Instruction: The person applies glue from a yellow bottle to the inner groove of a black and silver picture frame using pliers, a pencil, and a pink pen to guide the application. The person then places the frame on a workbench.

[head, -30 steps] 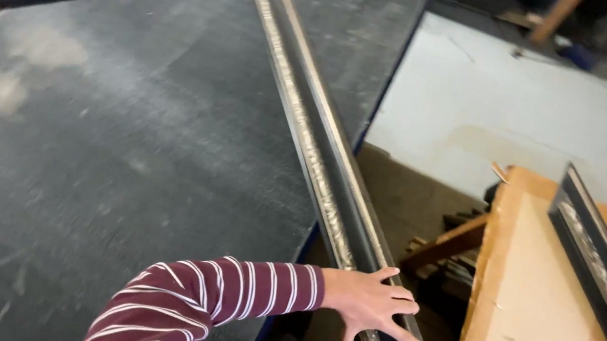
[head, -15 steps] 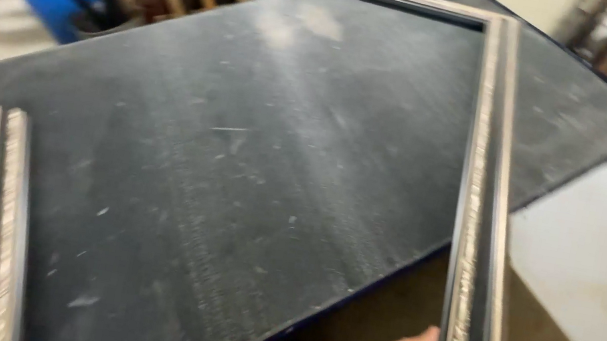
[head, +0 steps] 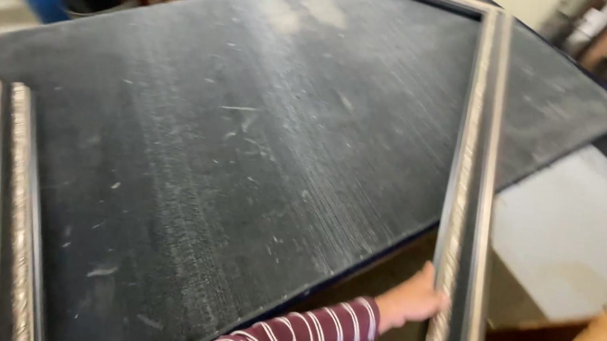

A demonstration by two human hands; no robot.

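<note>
Since half a second ago, the view has swung left and the long frame moulding [head: 469,189] now runs nearly upright in the picture, its lower end overhanging the desk [head: 239,168] edge. One hand [head: 413,300], on a striped sleeve, is closed on the moulding's inner edge; which hand it is cannot be told. A steady grip near the overhang would keep it from tipping. Its ornate silver face has dark borders. Two shorter mouldings [head: 7,221] lie well apart at left.

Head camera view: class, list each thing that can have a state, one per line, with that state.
Long frame moulding: lying flat, its near end overhanging the table edge, joined at a corner to another length.
Right hand: gripping the moulding's side.
Short moulding piece: lying flat, untouched.
Dark table: dusty, scuffed.
Left hand: out of view.
</note>
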